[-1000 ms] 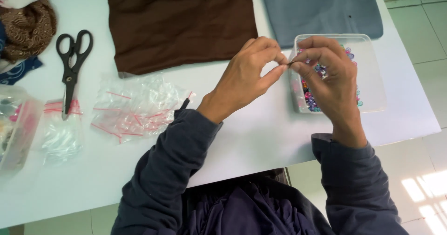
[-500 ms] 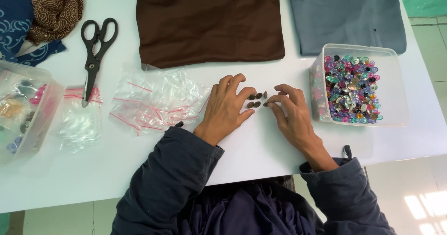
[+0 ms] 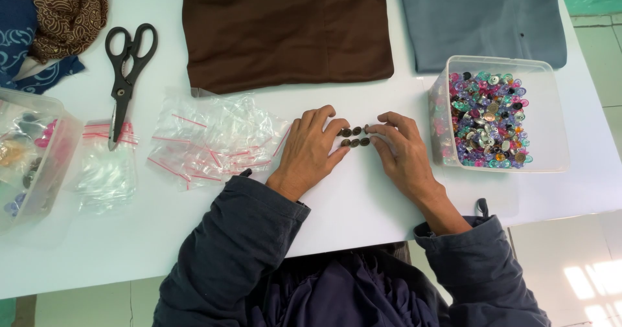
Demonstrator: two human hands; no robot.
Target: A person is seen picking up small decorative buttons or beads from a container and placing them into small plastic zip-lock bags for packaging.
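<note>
Framing the buttons: we had the small dark buttons (image 3: 355,136) lying on the white table (image 3: 363,204), squarely between our two hands.
Left hand: our left hand (image 3: 311,149) lay flat and open, palm down, gripping nothing, its fingertips touching the left end of the cluster.
Right hand: our right hand (image 3: 402,152) was spread flat too, holding nothing, fingertips at the right end.
Long axis: the buttons ran in two short rows, left to right.
Nearer hand: we judged neither nearer; both touched.
Surroundings: the clear tub of coloured buttons (image 3: 499,116) stood just right of our right hand; the zip bags (image 3: 210,139) lay left of our left hand, with the brown garment (image 3: 285,29) farther off.
</note>
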